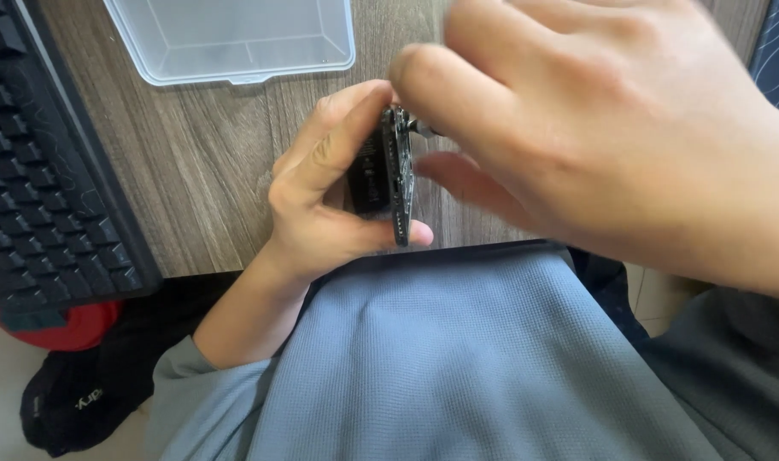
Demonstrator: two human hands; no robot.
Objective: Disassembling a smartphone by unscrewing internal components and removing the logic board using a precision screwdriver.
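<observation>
I see the left hand (321, 196) closed around a dark opened phone (388, 175) held on edge, thumb under its lower end and fingers along its back. The right hand (594, 128) is blurred, its fingertips pinched at the phone's upper edge on a small metal part (422, 128); what exactly it pinches I cannot tell. Phone sits above the wooden desk (202, 162), near a clear plastic tray (236, 38) and black keyboard (39, 171).
</observation>
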